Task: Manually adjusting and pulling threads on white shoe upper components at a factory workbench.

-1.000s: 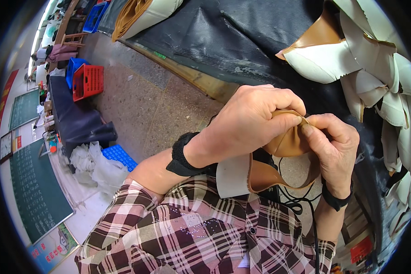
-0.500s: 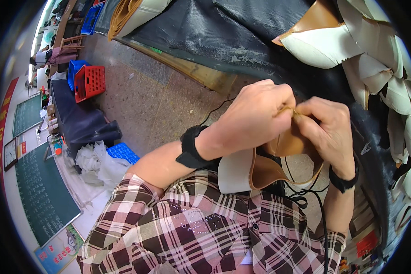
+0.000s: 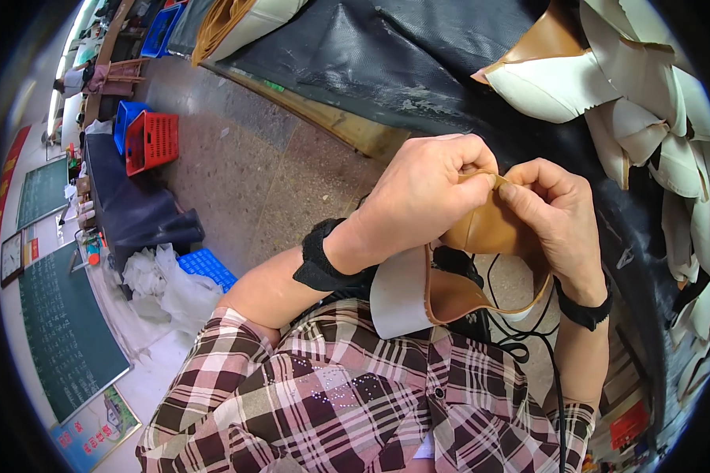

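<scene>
A tan leather piece with a white underside hangs in front of my chest. My left hand and my right hand both pinch its top edge, fingertips almost touching each other. The lower part of the piece curls down toward my plaid shirt. Black bands circle both my wrists. A black cord runs under the piece.
A black-covered table lies ahead, with a pile of white and tan leather pieces at the right. Red and blue crates stand on the floor at the left, near white plastic bags and a green board.
Both hands have shifted slightly up and left with the leather piece. The grip on its top edge stays the same.
</scene>
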